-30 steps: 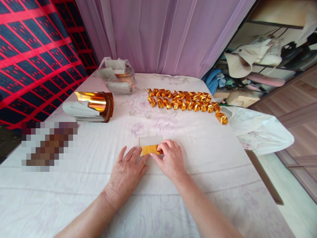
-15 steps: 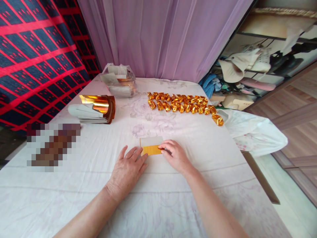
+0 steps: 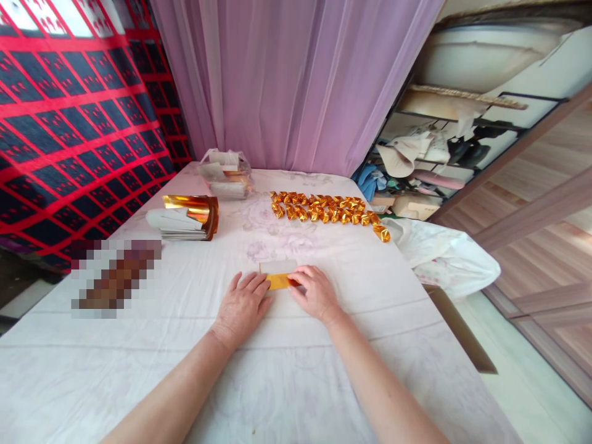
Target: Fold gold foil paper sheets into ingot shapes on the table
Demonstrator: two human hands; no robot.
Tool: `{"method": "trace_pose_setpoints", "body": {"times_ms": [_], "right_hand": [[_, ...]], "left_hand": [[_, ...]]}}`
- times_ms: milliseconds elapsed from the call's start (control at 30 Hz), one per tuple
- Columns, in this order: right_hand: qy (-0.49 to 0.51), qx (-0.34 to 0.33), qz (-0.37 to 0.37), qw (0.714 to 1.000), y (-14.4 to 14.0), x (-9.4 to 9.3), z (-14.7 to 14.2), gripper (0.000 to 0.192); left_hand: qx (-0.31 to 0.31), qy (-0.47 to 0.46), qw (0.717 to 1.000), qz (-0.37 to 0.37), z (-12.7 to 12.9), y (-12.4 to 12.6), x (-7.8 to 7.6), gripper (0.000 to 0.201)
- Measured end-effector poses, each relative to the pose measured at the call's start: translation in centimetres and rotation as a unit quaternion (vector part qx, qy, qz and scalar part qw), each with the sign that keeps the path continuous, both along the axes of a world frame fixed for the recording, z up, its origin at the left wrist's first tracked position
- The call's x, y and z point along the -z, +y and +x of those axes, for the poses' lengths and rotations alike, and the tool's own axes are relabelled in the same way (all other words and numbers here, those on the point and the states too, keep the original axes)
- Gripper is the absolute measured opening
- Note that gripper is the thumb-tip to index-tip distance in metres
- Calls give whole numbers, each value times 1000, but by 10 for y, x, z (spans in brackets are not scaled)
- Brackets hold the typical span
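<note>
The left hand [image 3: 243,306] lies palm down, fingers spread, on the left end of a partly folded gold-foil paper [image 3: 278,282], flat on the tablecloth [image 3: 296,382]; its gold band's long axis runs from hand to hand. The right hand's [image 3: 316,292] curled fingers grip the right end. Gold-foil folded pieces [image 3: 345,215] line up beyond.

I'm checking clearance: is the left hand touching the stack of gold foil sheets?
Apart: the head view shows tablecloth between the left hand and the stack of gold foil sheets.
</note>
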State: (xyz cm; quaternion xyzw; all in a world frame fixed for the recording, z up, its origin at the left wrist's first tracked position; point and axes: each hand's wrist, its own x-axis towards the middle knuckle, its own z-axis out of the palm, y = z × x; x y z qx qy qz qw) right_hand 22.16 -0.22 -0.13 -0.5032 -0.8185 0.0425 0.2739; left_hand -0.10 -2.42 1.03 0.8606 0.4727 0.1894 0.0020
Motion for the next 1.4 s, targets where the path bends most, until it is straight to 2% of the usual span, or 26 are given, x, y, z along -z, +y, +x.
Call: {"method": "trace_pose_setpoints", "body": {"times_ms": [300,533,800,1133,1400], "right_hand": [[-56,26,7,998,-4,-8,-8,19],[-91,113,-11,989,-18,-9,-18,25],[-121,175,-54,976,-24,-9,-24,35],[-120,194,-88,970,-23,-9,-25,40],[-126,184,-95,970,-22,-10,-22,41]], "left_hand": [[-5,-28,1000,5,0,8,4,32],[-1,-47,999,-7,-1,9,3,32],[-3,-56,998,-28,-3,14,7,29],[-24,-31,998,-46,-1,20,5,32],[-21,2,998,-52,-2,24,-3,18]]}}
